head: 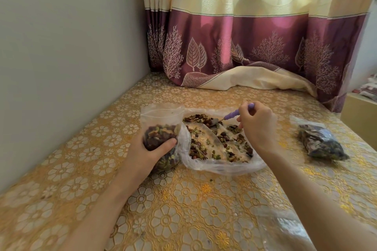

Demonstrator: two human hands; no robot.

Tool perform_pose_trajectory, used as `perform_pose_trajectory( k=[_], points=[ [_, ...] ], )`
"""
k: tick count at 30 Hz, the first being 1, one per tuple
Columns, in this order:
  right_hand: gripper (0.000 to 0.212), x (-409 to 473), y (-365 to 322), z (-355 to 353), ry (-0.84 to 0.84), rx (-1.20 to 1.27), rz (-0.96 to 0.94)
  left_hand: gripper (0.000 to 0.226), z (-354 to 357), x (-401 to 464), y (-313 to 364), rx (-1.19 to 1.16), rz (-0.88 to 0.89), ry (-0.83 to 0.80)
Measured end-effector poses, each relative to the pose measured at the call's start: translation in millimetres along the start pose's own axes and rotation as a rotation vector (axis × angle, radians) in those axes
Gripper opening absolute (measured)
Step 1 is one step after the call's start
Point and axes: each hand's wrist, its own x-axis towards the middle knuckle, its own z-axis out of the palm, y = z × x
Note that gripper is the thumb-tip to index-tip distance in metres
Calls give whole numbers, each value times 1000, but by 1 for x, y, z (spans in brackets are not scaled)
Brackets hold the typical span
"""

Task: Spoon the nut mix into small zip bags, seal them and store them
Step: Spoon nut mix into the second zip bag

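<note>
Left hand gripped the clear, part-filled small zip bag upright on the bench, right hand pinched the purple-handled spoon in the nut mix; best kept the bag mouth wide and scoops level.

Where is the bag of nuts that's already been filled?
The filled bag lies on the patterned table at the right of the head view, apart from the right hand and the big open nut bag.
</note>
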Motion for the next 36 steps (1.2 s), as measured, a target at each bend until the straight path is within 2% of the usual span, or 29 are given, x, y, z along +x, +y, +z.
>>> perform_pose_trajectory(
  k=[4,8,11,14,16,18,20,30,36],
  points=[
    [35,1,7,-1,51,114,75,49,2,-1,2,-3,-3,0],
    [35,-7,11,7,-60,122,144,48,3,-2,3,-16,-12,16],
    [53,-4,15,6,-103,277,351,48,3,-2,4,-14,-9,14],
    [61,0,15,1,-181,404,570,47,3,-2,4,-13,-14,5],
    [58,1,15,-2,-172,439,647,46,3,-1,4,-10,-15,2],
    [45,2,15,-6,-119,451,686,47,3,-1,3,-7,-18,11],
    [34,3,14,-11,-79,447,698,48,3,-1,3,1,-18,15],
    [19,5,-3,-33,-52,485,662,50,1,0,4,31,6,-37],
    [19,3,-28,-45,-93,576,548,53,-1,0,5,15,-24,-67]
  ],
)
